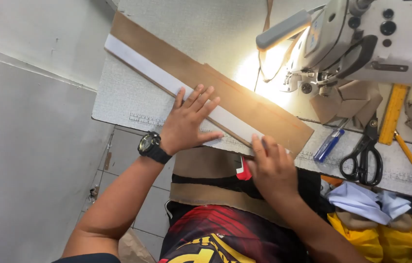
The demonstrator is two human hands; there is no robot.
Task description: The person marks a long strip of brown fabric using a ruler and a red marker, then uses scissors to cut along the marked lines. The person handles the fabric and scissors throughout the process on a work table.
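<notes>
A long brown strip [245, 97] lies diagonally across the pale table [118, 104], with a narrower white strip [142, 65] on top along its near edge. My left hand [186, 122], with a black watch [151, 146] on the wrist, presses flat with spread fingers on the white strip. My right hand [274, 165] is at the strip's near end by the table edge, fingers curled on a thin dark tool whose tip touches the strip's edge. A small red and white object [243, 170] shows just under this hand. More brown strip hangs over my lap.
A white sewing machine [371, 39] with its lamp on stands at the back right. Black scissors [362, 158], a blue pen [329, 144], a yellow ruler [392, 114] and a yellow pencil [410, 157] lie to the right. Pale blue cloth [362, 202] and a yellow bag [376, 238] sit below.
</notes>
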